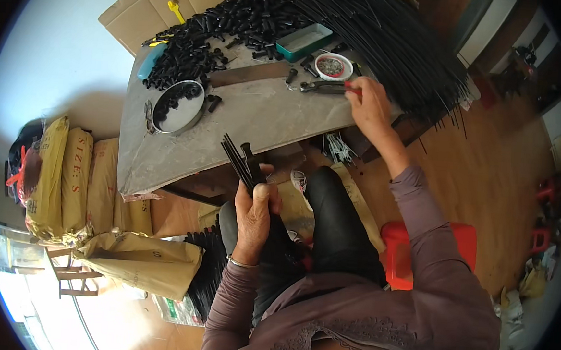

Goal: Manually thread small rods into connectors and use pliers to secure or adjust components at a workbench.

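While the left hand (253,218) grips slim black rods (234,159) and a black tubular fitting (248,153), the right hand (371,108) pinches red-handled metal pliers (325,88).
Head view: the pliers are at the grey table (249,117)'s right; much seems left, with heaped black fittings (192,48) far left and long black rods (394,43) far right.

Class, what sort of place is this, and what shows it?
Probably a small assembly workshop: a heap of small black fittings and a sheaf of long thin black rods lie on a grey table, and tall yellowish sacks stand beside it.
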Motion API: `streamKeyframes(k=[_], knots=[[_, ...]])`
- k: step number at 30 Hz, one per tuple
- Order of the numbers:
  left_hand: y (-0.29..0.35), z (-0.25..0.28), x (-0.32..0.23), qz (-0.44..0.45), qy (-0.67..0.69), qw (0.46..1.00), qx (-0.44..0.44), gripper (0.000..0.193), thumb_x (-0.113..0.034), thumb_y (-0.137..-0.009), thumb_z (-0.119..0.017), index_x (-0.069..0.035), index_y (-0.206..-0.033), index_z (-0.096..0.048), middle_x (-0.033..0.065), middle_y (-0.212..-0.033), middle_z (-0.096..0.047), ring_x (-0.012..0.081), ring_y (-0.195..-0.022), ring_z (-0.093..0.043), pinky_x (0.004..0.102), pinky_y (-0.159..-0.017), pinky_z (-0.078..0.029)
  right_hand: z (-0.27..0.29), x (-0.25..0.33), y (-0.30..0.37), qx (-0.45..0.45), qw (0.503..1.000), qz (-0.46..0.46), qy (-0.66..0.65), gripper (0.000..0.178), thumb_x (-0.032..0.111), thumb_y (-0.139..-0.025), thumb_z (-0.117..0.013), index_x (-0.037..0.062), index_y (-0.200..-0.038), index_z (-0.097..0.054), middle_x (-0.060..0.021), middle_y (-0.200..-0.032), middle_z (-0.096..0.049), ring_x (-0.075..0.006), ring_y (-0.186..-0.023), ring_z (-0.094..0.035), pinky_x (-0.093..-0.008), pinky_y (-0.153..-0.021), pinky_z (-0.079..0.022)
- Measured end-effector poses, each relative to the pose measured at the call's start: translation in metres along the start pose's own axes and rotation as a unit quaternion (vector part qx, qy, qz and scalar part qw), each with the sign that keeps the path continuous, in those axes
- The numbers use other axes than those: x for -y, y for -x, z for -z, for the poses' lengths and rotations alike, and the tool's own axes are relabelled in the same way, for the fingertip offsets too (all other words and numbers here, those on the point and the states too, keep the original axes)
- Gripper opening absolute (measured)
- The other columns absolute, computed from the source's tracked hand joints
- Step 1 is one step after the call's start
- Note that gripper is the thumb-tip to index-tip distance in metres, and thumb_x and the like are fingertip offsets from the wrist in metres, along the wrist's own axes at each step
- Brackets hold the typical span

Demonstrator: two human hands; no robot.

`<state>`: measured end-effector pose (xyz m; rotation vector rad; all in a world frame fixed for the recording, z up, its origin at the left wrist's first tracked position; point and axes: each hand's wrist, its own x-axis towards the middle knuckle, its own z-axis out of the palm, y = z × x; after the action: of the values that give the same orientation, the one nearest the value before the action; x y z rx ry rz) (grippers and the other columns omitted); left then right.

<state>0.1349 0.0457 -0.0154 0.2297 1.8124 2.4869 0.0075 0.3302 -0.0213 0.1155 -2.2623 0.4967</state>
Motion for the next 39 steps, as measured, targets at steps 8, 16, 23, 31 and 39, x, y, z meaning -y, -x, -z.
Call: streamKeyframes(k=[8,16,23,31,39], knots=[[0.005,0.015,0.0,0.051,0.043,0.996,-0.056,0.042,-0.044,-0.098,-0.045,-0.002,-0.103,-0.05,0.0014,-0.06,-0.041,0.0112,-0.045,-0.04,0.0254,-0.044,-0.036,0.022,0.015,-0.005,0.134,0.978,0.118,0.103,0.021,0.023,-0.078,-0.069,0.007,-0.083,-0.056,-0.0081,-0.089,-0.06,-0.0299,-0.087,-0.053,-0.0415,-0.073,-0.041],[-0.001,0.011,-0.005,0.065,0.068,0.986,-0.139,0.036,-0.039,-0.1,-0.043,-0.005,-0.09,-0.051,-0.003,-0.053,-0.036,0.0067,-0.04,-0.032,0.0244,-0.038,-0.027,0.018,0.024,-0.011,0.149,0.976,0.156,-0.04,0.013,0.013,-0.086,-0.061,0.0033,-0.086,-0.052,-0.0105,-0.084,-0.057,-0.0289,-0.078,-0.056,-0.0378,-0.069,-0.045],[0.003,0.012,-0.007,0.058,0.066,0.986,-0.141,0.04,-0.044,-0.098,-0.045,-0.006,-0.087,-0.051,-0.0044,-0.053,-0.039,0.0041,-0.04,-0.034,0.0219,-0.037,-0.026,0.079,0.103,0.055,0.34,0.911,-0.03,-0.231,0.036,0.004,-0.075,-0.074,0.0039,-0.097,-0.045,-0.0107,-0.083,-0.056,-0.0233,-0.071,-0.057,-0.0365,-0.064,-0.046],[0.008,0.001,-0.01,0.033,0.028,0.989,-0.143,0.043,-0.047,-0.098,-0.045,-0.006,-0.089,-0.053,-0.0033,-0.058,-0.048,0.0033,-0.042,-0.037,0.0203,-0.038,-0.027,0.085,0.119,0.073,0.227,0.944,0.161,-0.176,0.052,-0.004,-0.056,-0.077,0.0087,-0.094,-0.043,-0.0099,-0.098,-0.052,-0.0292,-0.09,-0.053,-0.0388,-0.079,-0.038],[0.013,0.001,-0.013,0.026,0.037,0.992,-0.121,0.043,-0.047,-0.098,-0.044,-0.006,-0.091,-0.053,-0.0026,-0.06,-0.048,0.0037,-0.043,-0.038,0.0197,-0.04,-0.029,0.087,0.121,0.069,0.212,0.951,0.158,-0.158,0.049,-0.005,-0.057,-0.077,0.0083,-0.093,-0.045,-0.0087,-0.097,-0.052,-0.0295,-0.091,-0.053,-0.039,-0.08,-0.038]])
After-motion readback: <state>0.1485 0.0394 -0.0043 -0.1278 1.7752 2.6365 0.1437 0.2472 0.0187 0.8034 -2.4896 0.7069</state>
